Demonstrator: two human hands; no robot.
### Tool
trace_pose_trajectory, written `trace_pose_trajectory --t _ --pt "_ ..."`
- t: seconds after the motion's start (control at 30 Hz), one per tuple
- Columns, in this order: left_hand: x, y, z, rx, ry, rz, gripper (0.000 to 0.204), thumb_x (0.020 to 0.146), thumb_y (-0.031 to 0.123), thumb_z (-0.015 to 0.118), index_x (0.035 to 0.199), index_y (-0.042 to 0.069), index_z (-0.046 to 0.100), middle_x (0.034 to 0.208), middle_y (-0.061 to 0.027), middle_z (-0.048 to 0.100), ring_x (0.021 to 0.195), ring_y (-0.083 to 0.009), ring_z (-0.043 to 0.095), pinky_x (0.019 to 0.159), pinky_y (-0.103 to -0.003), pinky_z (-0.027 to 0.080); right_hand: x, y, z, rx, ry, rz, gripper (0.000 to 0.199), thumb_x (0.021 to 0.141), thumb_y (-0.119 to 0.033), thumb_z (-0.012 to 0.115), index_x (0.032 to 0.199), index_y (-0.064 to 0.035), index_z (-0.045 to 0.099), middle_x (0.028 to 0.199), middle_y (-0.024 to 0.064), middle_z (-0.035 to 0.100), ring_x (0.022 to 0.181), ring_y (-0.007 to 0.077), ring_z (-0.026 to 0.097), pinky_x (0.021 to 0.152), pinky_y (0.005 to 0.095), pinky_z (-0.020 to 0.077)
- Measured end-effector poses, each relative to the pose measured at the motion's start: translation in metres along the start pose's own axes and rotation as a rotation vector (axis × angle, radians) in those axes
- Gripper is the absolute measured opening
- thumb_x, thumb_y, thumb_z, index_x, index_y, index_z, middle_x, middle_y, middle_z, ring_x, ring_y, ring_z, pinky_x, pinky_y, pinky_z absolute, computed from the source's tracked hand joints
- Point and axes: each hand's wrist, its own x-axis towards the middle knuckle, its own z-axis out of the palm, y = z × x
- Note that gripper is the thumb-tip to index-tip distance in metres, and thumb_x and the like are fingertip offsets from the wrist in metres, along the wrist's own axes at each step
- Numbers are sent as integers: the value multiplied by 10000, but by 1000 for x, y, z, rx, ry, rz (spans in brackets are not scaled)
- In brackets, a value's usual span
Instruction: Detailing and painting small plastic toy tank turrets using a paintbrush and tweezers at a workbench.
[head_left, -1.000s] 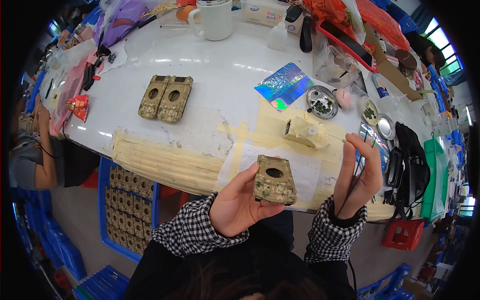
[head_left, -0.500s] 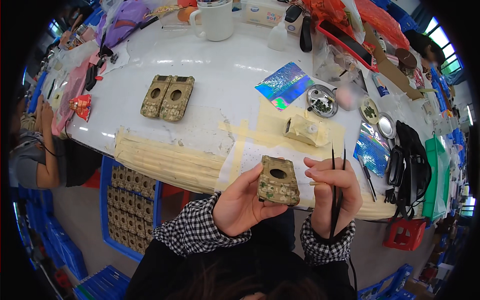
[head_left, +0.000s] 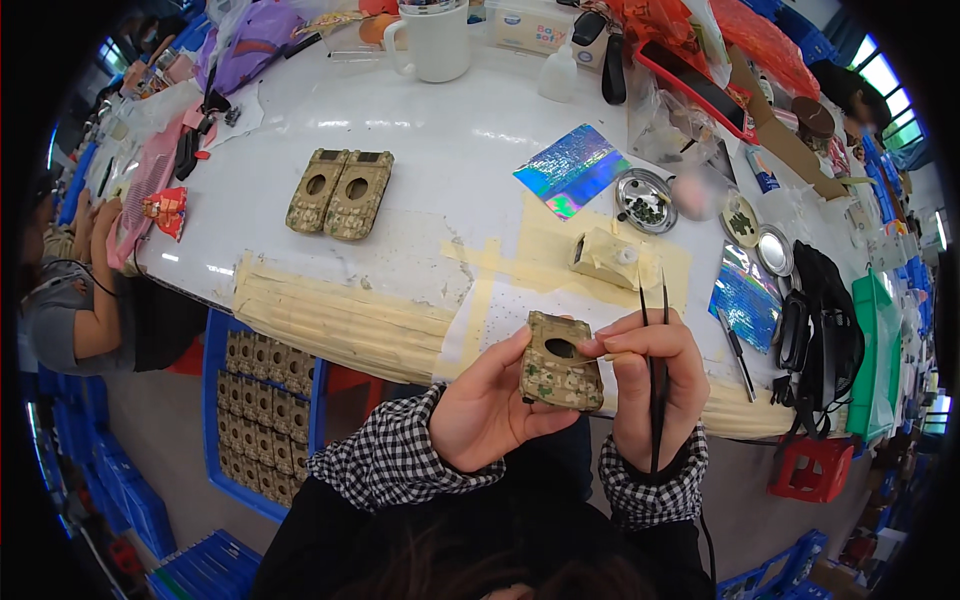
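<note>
My left hand point(head_left: 480, 410) is closed around a camouflage-painted model tank hull point(head_left: 562, 375) with a round hole in its top. Black tweezers point(head_left: 655, 400) are held in my right hand point(head_left: 660, 375), their tips pointing away from me past the fingers. Its forefinger reaches the right edge of the hull, close to the hole. A thin pale stick seems to lie between that finger and the thumb, mostly hidden. Two similar hulls point(head_left: 337, 195) rest side by side on the white table point(head_left: 430, 150), farther off to the left.
Beyond my hands sit a taped block point(head_left: 605, 255), a round metal dish with dark green bits point(head_left: 646, 200) and a shiny iridescent sheet point(head_left: 570, 170). A white mug point(head_left: 435, 45) stands at the back. Below left, a blue crate point(head_left: 213, 420) holds many hulls. Another person's arm point(head_left: 100, 260) is at far left.
My right hand has moved left with the tweezers, so its forefinger now meets the hull's edge. My left hand has kept its hold, nearly still.
</note>
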Motion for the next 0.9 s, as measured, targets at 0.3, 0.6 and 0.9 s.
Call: trace_pose_trajectory --t 0.3,0.6,0.9 --pt "0 0 1 18 12 6 462 996 374 284 1303 45 385 1178 -111 561 1046 -192 591 884 -341 530 0 2 0 -4 -14 2 101 863 10 566 963 0 555 862 125 578 817 209 585 729 291 465" --pt "1 -1 -2 -91 36 22 525 988 394 276 1365 30 308 1214 -243 517 1090 -366 559 808 -349 571 3 0 1 54 60 27 65 905 -34 518 948 12 535 880 123 589 849 185 559 778 289 441" --pt "-6 7 -6 -253 -7 51 560 987 399 254 1377 -3 262 1192 -336 472 1081 -391 555 812 -377 575 31 28 -31 -637 385 -170 62 815 22 620 864 -7 597 789 97 598 729 194 564 666 282 438"
